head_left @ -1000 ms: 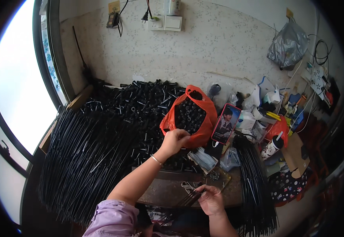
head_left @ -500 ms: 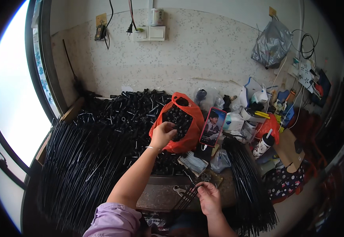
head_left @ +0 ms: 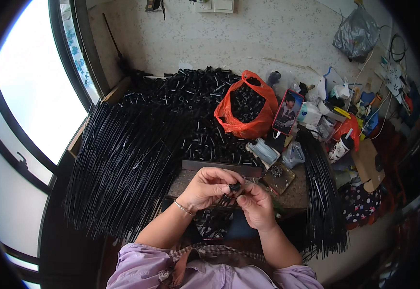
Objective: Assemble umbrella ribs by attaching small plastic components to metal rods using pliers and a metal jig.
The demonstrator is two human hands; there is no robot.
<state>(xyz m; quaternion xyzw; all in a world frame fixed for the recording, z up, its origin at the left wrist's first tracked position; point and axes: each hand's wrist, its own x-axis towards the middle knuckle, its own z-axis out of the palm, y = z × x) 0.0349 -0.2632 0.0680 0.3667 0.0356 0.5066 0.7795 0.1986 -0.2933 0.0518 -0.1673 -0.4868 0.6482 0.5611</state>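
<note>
- Right hand (head_left: 258, 204): narrow grip, thumb and fingers drawn together on thin black rods (head_left: 226, 199), as half a second earlier; the rods' lower parts are indistinct.
- Left hand (head_left: 204, 189): formerly at the mouth of the bag, now beside the right hand; its grip holds a small black fitting (head_left: 235, 186) between thumb and fingers, just above the rods. Whether fitting and rods touch cannot be told.
- Tabletop (head_left: 294, 192): its front part lies beneath and beyond the two hands.
- Rod bundles: a broad one (head_left: 123, 168) at left, a slimmer one (head_left: 321, 192) at right, both in place.
- Red bag (head_left: 229, 123): open, filled with black fittings, now free of the hand; it appears higher because the view has tilted down.
- Phone (head_left: 287, 113): upright, screen lit, just right of the bag.
- Heap of black fittings (head_left: 186, 96): left of the bag, reaching toward the wall.
</note>
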